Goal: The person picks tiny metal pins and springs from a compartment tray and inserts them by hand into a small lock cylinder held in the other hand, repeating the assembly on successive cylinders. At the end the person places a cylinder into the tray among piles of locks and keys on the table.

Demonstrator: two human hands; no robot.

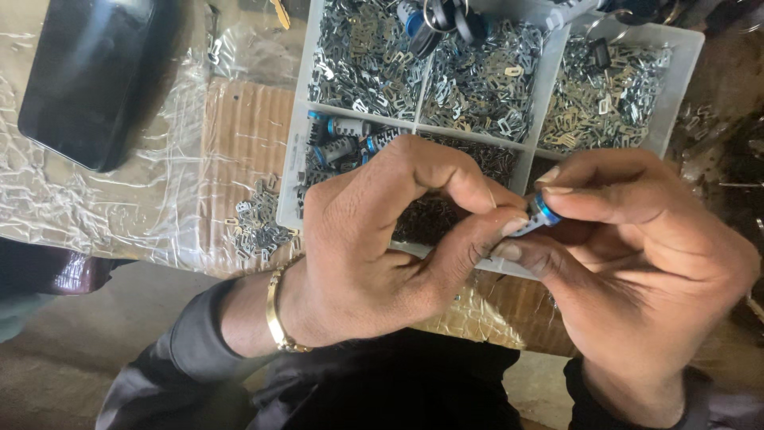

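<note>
Silver-and-blue cylinder (539,215), white compartment tray (291,159) of silvery metal plates (485,80), black case (87,76), gold bracelet (276,314).

Soft, even daylight, moderately bright; glare glints off the crinkled plastic sheet (119,215) and the small metal pieces (485,80) in the tray; shadows are faint; focus stays fairly sharp centrally, softening slightly toward the lower corners.

Both hands (509,247) pinching blue-ringed cylinder (536,215); compartment tray (291,167) beneath

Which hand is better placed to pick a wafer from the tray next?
Probably the left hand: it lies directly over the white compartment tray, only fingertips touching the small blue-capped metal cylinder, which the right hand grips.
</note>
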